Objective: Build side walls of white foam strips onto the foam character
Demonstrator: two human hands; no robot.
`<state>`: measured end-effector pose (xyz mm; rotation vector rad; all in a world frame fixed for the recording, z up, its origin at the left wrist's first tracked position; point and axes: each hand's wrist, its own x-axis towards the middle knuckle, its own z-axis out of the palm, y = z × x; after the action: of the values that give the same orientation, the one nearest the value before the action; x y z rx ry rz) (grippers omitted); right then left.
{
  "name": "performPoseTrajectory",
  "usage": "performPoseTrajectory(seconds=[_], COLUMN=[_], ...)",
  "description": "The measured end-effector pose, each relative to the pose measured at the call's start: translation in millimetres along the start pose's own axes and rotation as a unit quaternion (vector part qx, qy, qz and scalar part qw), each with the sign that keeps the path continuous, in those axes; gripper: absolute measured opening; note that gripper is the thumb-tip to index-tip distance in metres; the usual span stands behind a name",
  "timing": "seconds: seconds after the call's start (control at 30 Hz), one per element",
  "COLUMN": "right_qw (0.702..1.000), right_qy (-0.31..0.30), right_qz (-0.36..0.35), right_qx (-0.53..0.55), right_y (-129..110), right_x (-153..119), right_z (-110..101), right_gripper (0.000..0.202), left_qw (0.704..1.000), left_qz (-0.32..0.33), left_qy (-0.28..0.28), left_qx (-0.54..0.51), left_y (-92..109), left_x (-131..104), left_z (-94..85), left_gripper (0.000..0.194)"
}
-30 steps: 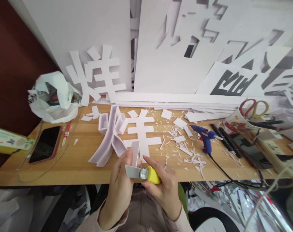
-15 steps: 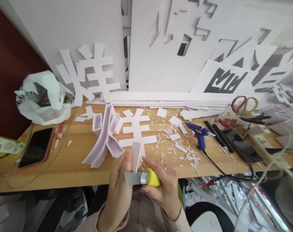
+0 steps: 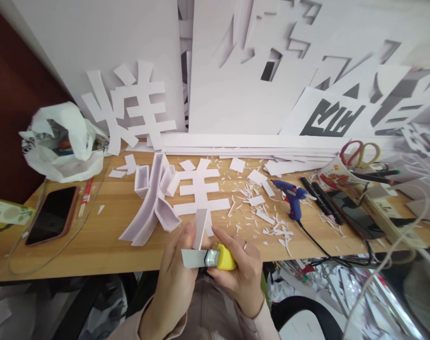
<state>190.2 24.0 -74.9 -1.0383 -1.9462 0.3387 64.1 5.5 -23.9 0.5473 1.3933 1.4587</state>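
Between the fingers and thumb of my left hand (image 3: 177, 274) is a narrow strip of white foam board (image 3: 201, 222), held upright near the table's front edge. My right hand (image 3: 241, 271) is closed round a yellow-handled utility knife (image 3: 226, 258). Its broad blade points left and lies across the strip's lower end. Just beyond my hands lies a flat white cut-out character part (image 3: 200, 189). Left of that stands a white character part with raised side walls (image 3: 154, 203). My left palm hides part of the strip.
A blue glue gun (image 3: 292, 196) lies at the right among white offcuts (image 3: 268, 217). Beyond are black markers (image 3: 321, 200), a cup with scissors (image 3: 339, 172) and a power strip. A phone (image 3: 52, 215) and a plastic bag (image 3: 64, 141) sit at the left. White boards lean behind.
The knife blade has shifted very slightly up and to the left against the strip. Both hands keep their hold, and the things on the table stay in place.
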Motion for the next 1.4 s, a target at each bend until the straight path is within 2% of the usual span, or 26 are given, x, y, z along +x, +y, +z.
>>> performPoseTrajectory(seconds=[0.13,0.23,0.33,0.4,0.57,0.7,0.8,0.93,1.03,1.13,1.23,1.4], right_qw=[1.000,1.000,0.999,0.999,0.999,0.999,0.999,0.999,0.998,0.999,0.998,0.997], right_qy=[0.009,0.018,0.024,0.029,0.014,0.018,0.027,0.033,0.022,0.016,0.029,0.018], right_qz=[0.002,0.008,0.032,0.038,0.002,0.009,0.016,0.032,0.034,0.027,0.038,0.041], right_qx=[-0.010,-0.013,-0.001,0.008,0.039,0.044,0.036,0.027,0.041,0.041,0.035,0.060], right_y=[1.1,7.6,16.2,17.8,6.0,2.8,6.4,9.8,10.0,10.4,12.5,14.7], right_x=[-0.2,-1.5,-3.4,-4.3,-3.4,-1.8,-0.9,-0.1,-0.4,-0.5,0.6,0.9], right_z=[-0.3,-0.6,-2.4,-4.5,-6.7,-5.2,-5.2,-7.2,-8.7,-9.1,-8.9,-8.2], right_gripper=[0.067,0.065,0.058,0.056,0.063,0.063,0.061,0.061,0.064,0.065,0.064,0.063], left_qw=[0.993,0.994,0.997,0.998,0.997,0.997,1.000,0.990,0.983,0.981,0.979,0.965], left_qz=[-0.062,-0.044,-0.013,-0.007,-0.023,-0.028,0.007,0.082,0.108,0.104,0.106,0.167], left_qy=[0.028,0.026,-0.008,-0.007,0.013,0.020,0.022,0.041,0.052,0.058,0.055,0.084], left_qx=[-0.099,-0.092,-0.071,-0.066,-0.074,-0.066,0.001,0.110,0.141,0.154,0.166,0.185], left_y=[-5.8,-4.7,-1.7,-2.1,-10.0,-17.4,-26.0,-37.0,-42.9,-50.6,-57.3,-49.6], left_x=[0.2,-1.0,-3.3,-4.6,-7.1,-9.0,-8.8,-6.6,-5.8,-7.4,-9.5,-10.4], left_z=[0.2,0.7,0.3,-0.4,-0.6,-0.8,-6.0,-21.5,-29.6,-29.7,-27.3,-19.5], left_gripper=[0.042,0.036,0.043,0.045,0.046,0.044,0.041,0.030,0.038,0.025,0.026,0.021])
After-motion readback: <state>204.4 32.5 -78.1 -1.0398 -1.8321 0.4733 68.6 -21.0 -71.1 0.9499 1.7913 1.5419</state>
